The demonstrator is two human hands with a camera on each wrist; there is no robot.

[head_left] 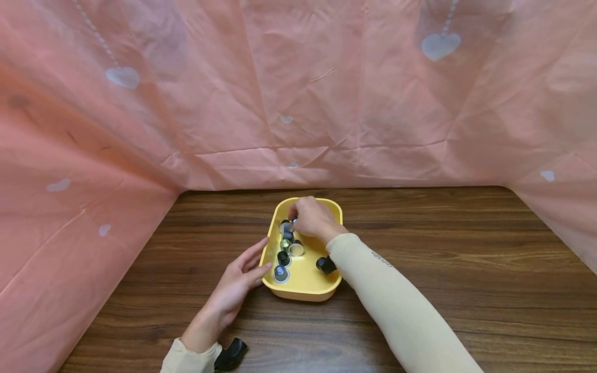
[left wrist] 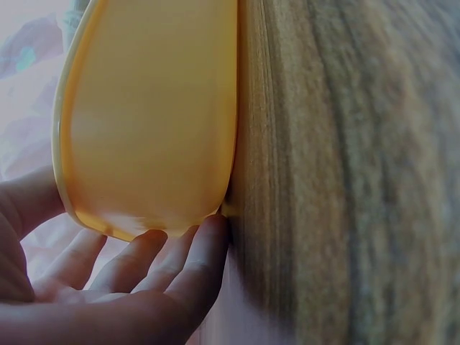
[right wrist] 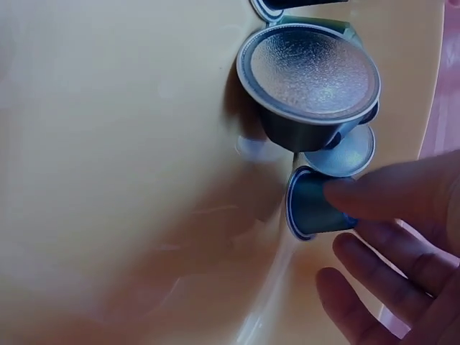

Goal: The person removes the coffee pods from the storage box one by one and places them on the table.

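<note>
A yellow tray stands on the wooden table with several coffee capsules along its left side. My left hand holds the tray's left wall, its thumb at the rim and its fingers against the outside. Inside the far part of the tray, my right hand pinches a dark coffee capsule between thumb and fingers. Close by, a capsule with a silver foil lid lies tilted. Nearer the front are a blue-topped capsule, a black capsule and a pale-lidded capsule.
The dark wooden table spreads around the tray. A pink sheet with hearts hangs behind and at both sides. Black wrist cameras sit at the left wrist and the right wrist.
</note>
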